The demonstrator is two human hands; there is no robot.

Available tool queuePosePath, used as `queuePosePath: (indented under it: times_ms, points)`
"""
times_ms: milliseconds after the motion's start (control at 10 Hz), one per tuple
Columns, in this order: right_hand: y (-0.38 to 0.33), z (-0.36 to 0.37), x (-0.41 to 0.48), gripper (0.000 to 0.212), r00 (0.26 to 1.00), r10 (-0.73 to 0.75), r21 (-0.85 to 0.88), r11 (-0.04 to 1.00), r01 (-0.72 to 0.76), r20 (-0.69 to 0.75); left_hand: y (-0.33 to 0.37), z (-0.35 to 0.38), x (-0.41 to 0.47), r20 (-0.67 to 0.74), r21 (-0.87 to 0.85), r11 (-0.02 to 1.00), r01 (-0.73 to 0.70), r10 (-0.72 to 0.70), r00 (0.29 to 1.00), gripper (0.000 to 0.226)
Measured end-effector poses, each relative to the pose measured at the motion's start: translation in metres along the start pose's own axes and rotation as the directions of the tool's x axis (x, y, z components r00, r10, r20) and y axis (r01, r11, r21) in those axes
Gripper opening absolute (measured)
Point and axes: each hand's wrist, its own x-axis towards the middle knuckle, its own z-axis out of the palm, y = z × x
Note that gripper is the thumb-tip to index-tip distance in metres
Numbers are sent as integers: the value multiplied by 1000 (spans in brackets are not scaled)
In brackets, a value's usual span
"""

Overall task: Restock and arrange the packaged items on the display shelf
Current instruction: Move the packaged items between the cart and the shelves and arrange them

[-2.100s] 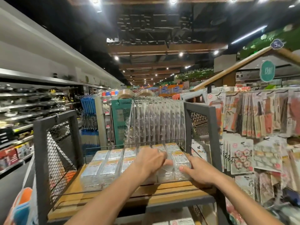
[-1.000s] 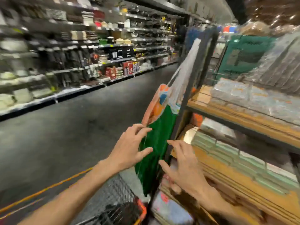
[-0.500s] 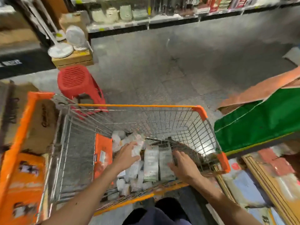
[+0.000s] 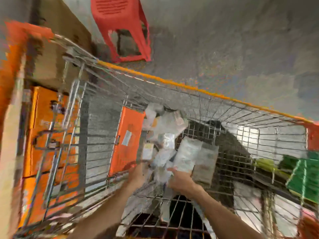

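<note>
Right hand grips a clear flat packet in the orange-rimmed wire trolley, left hand blurred beyond telling; best stack squarely.

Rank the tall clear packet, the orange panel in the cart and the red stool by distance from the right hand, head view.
1. tall clear packet: at the right hand, inside the cart.
2. orange panel: to the left, inside the cart.
3. red stool: on the floor beyond the cart.
</note>
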Motion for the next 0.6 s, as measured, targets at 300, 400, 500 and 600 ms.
queuePosePath:
  times_ms: [300,400,500,600]
  points:
    - [13,21,59,45,997,16,63,998,-21,77,-35,68,70,-42,279,960,-30,44,998,39]
    - [20,19,62,37,998,61,153,986,-60,2,-18,67,73,-94,304,952,19,10,996,38]
    - [26,14,60,31,993,108,240,966,-95,-42,-10,59,75,-99,413,911,-13,59,993,31]
    - [31,10,55,25,985,145,320,941,-110,-89,-8,49,76,-69,376,927,5,23,997,29]
